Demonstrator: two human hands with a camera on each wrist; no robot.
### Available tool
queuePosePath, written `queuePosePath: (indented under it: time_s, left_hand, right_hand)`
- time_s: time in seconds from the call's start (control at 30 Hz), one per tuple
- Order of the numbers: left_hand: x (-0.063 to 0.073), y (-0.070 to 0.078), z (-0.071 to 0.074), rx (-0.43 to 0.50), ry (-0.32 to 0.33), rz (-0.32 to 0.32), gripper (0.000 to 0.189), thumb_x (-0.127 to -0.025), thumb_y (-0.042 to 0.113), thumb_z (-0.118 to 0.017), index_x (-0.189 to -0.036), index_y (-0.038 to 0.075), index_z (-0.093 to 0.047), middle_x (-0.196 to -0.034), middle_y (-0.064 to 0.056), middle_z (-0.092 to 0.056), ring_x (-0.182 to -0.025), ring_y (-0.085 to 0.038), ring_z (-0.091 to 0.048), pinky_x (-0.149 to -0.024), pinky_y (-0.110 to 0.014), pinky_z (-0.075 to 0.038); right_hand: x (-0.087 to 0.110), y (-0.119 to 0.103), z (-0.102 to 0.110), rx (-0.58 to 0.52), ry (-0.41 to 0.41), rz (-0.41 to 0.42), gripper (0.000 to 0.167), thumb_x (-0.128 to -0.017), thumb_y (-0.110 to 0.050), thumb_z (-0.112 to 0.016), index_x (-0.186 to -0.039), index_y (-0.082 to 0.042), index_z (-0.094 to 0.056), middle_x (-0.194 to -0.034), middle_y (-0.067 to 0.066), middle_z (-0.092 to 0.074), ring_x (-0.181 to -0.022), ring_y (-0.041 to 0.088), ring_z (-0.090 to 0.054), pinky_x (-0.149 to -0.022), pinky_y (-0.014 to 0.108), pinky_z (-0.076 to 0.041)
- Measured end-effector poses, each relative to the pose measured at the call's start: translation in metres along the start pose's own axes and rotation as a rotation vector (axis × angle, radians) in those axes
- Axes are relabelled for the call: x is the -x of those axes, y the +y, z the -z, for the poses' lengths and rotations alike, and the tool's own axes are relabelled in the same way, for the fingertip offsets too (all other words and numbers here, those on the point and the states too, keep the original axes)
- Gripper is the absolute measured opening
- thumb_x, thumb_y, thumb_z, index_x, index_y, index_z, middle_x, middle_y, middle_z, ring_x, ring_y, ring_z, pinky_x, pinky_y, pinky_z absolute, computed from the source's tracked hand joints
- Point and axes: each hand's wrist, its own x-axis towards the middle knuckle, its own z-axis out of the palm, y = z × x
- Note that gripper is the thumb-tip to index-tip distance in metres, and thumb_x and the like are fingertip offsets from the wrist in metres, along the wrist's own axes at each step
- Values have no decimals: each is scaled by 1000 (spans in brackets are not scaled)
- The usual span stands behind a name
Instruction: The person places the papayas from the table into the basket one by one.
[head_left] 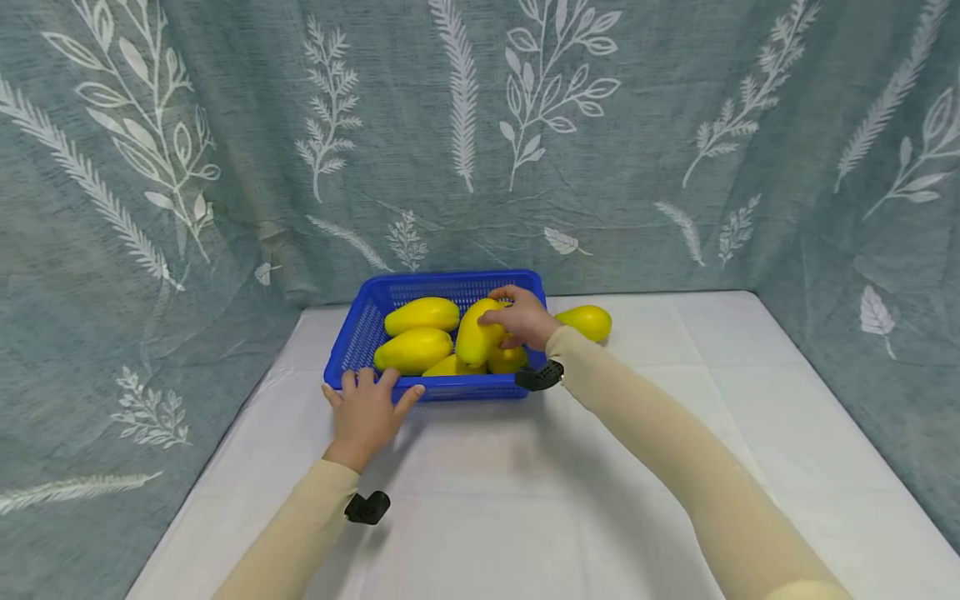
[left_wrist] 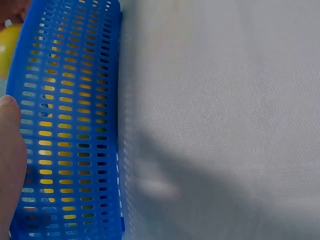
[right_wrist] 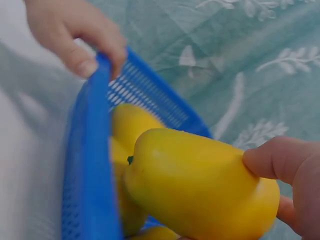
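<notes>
My right hand (head_left: 522, 318) holds a yellow papaya (head_left: 477, 333) over the right part of a blue plastic basket (head_left: 435, 389). In the right wrist view the thumb lies on top of this held papaya (right_wrist: 195, 185), and its small green stem end points towards the basket's near wall. My left hand (head_left: 367, 419) grips the basket's near rim at the left, thumb outside and fingers over the edge. Several more papayas, among them one at the back (head_left: 422, 316) and one in front of it (head_left: 413, 351), lie in the basket.
Another yellow papaya (head_left: 587, 322) lies on the white tablecloth (head_left: 675, 367) just right of the basket, partly behind my right wrist. A grey-green curtain (head_left: 405, 100) with white leaf patterns stands behind the table and along both sides.
</notes>
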Motion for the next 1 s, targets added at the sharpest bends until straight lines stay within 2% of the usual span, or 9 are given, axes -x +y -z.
queuePosePath:
  time_s: [0.1, 0.27, 0.5, 0.73, 1.0]
  left_hand:
    - [-1, 1, -2, 5, 7, -2, 54, -101, 54, -55, -128, 8, -63, -127, -33, -57, -131, -60, -41, -108, -88, -12]
    - [0, 2, -3, 22, 31, -9, 53, -100, 53, -57, -126, 6, -64, -127, -33, -58, -129, -59, -42, -107, -88, -12]
    - [0, -2, -1, 34, 36, -8, 54, -101, 52, -57, -127, 6, -64, -127, -34, -57, -129, -60, -41, -107, -88, -11]
    - [-1, -2, -1, 40, 39, -11, 53, -101, 50, -58, -128, 5, -63, -127, -35, -57, -131, -61, -39, -107, -88, -11]
    - [-1, 0, -3, 50, 36, -23, 53, -101, 50, -57, -128, 5, -63, -126, -36, -56, -130, -62, -39, -106, -88, -10]
  right_hand:
    - [-1, 10, -6, 51, -6, -18, 57, -95, -20, -71, -147, -16, -47, -148, 14, -49, -120, 29, -60, -97, 47, -58]
    - [-1, 18, -7, 40, -17, -26, 56, -96, -21, -70, -147, -14, -47, -148, 15, -49, -127, 30, -56, -100, 48, -57]
    - [-1, 8, 16, -3, -6, 9, 60, -98, -24, -67, -152, -12, -42, -157, 16, -41, -141, 37, -47, -103, 52, -54]
    - [12, 2, 79, -55, 46, -16, 66, -100, -25, -63, -158, -13, -32, -162, 19, -36, -148, 44, -39, -109, 54, -49]
    - [26, 22, 156, -107, 170, -70, 71, -105, -27, -55, -163, -13, -18, -168, 21, -20, -152, 44, -31, -114, 53, -44]
